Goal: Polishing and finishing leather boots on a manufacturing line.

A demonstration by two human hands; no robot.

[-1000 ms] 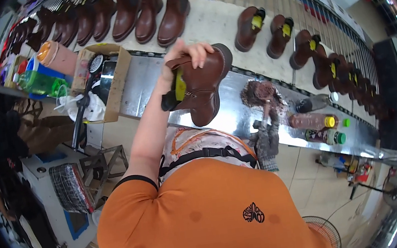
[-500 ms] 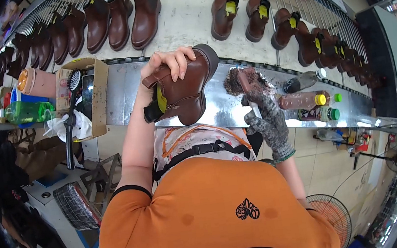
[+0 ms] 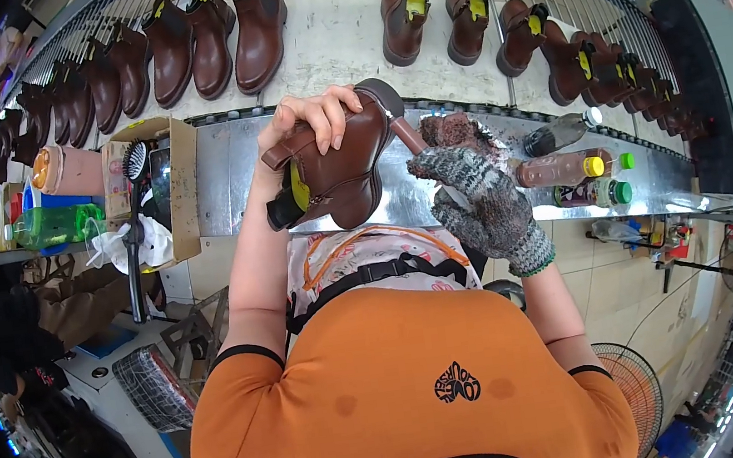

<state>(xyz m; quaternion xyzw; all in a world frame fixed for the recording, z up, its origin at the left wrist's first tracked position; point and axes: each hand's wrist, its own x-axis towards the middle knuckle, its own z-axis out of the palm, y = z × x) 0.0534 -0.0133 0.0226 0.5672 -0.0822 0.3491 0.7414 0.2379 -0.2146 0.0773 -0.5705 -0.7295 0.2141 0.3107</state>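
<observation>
While the bare left hand (image 3: 310,124) curls its fingers (image 3: 330,114) over the upper and ankle of a brown boot (image 3: 343,170), the grip covers only the top edge; the thumb side is hidden behind the leather. The boot hangs tilted above the metal tabletop (image 3: 223,178), heel raised to the far right, opening with its yellow insert turned to the near left. The gloved right hand (image 3: 480,197) sits just right of the boot, its fingers closed narrowly on a dark brush (image 3: 451,132) whose handle reaches the heel area.

Risk, as judged: the boot is carried by one hand alone, clear of the surface. Brush pressure at the heel could twist it in the fingers and let it drop onto the tabletop, scuffing the leather. A stray stroke could also smear the bare fingers, which lie close to the working end.

Right of the glove, capped bottles (image 3: 565,170) lie on the tabletop, near enough for an elbow sweep to knock them. Left, a cardboard box (image 3: 181,174) holds tools. Beyond, finished boots (image 3: 255,27) stand on the conveyor.
</observation>
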